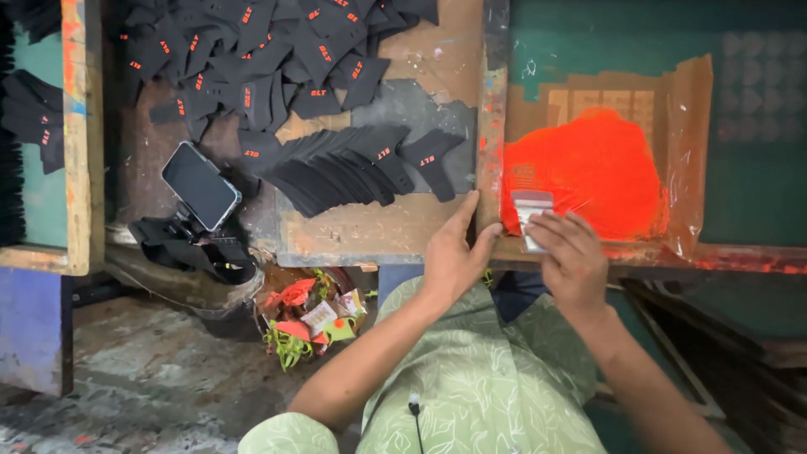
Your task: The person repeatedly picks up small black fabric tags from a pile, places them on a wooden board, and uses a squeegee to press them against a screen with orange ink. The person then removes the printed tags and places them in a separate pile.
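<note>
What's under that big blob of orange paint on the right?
The orange paint lies on clear plastic film over a brownish stencil patch on the green screen. What is directly beneath the paint is covered.

Our right hand [573, 262] covers the lower part of the small clear packet [530, 215]; the black cut pieces [252, 50] run off the top edge

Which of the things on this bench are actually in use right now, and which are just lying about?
In use:
- left hand, flat on the screen frame's edge
- right hand, fingers on a small pale scraper
- orange ink on the screen

Lying about:
- fanned row of black cut pieces
- loose heap of black pieces
- phone on its stand
- scrap bin
</note>
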